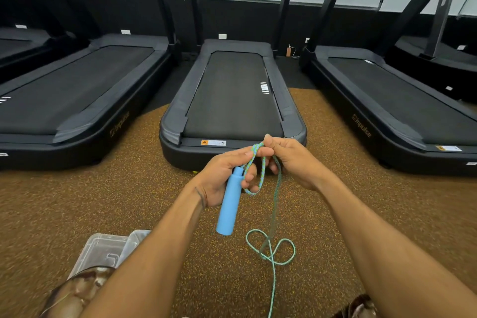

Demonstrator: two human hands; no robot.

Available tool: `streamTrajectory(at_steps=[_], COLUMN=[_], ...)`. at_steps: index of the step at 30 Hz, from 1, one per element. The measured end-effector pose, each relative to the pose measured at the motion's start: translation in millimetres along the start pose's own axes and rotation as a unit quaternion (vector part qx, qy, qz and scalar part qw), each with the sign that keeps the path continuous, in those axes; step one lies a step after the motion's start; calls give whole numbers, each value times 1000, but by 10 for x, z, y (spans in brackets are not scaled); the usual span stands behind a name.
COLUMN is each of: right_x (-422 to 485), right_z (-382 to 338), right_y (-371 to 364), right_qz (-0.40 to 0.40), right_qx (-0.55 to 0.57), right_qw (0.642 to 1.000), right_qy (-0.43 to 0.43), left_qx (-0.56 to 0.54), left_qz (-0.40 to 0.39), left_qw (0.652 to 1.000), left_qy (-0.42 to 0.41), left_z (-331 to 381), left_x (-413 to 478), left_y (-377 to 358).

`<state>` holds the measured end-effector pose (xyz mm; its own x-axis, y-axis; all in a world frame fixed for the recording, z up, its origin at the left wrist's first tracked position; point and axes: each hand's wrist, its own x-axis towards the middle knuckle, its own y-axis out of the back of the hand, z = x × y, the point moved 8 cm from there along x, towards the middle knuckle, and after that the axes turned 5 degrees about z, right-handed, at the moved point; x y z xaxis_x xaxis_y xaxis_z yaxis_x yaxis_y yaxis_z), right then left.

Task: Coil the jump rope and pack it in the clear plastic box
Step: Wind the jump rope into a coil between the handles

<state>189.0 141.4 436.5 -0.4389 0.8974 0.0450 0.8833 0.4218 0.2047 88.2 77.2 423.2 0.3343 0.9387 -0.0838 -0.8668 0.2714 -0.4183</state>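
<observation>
Two bare hands are meeting at chest height over a speckled brown floor [103,201], with three black treadmills [232,95] lined up ahead. The left hand [222,175] is closing around the top of a light blue handle [228,204], whose long axis is hanging almost straight down, tilting slightly toward the person's left. From the handle's upper end the rope [262,170], braided green and blue, is rising into a small loop that the left fingers are pinning against the handle. The right hand [289,160] is pinching the top of that loop between thumb and forefinger, touching the left fingertips, its other fingers curling loosely. From the right hand the free length is dropping straight down (blurred partway, so its exact path is hard to follow) to a loose figure-eight on the floor, then trailing toward the bottom edge. The second handle is not in view. A box [103,250] of clear plastic is sitting open on the floor at lower left, partly hidden behind the left forearm, well apart from the rope. Judging from this, coiling is only beginning: the slack is lying below and nearer the right hand, which seems best placed to be drawing up the next loop.
</observation>
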Motion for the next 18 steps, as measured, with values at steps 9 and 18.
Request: streamTrajectory(at_steps=[9,18], right_x=[-154,-297], right_z=[408,501], right_y=[-73,-158], right_qz=[15,-4], right_qx=[30,15], right_qw=[998,998], right_qy=[-55,-55], left_qx=[-102,-54], left_qz=[-12,-2], left_qw=[994,998], left_qy=[-29,-31], left_z=[185,179], left_x=[41,63], left_y=[-63,-43])
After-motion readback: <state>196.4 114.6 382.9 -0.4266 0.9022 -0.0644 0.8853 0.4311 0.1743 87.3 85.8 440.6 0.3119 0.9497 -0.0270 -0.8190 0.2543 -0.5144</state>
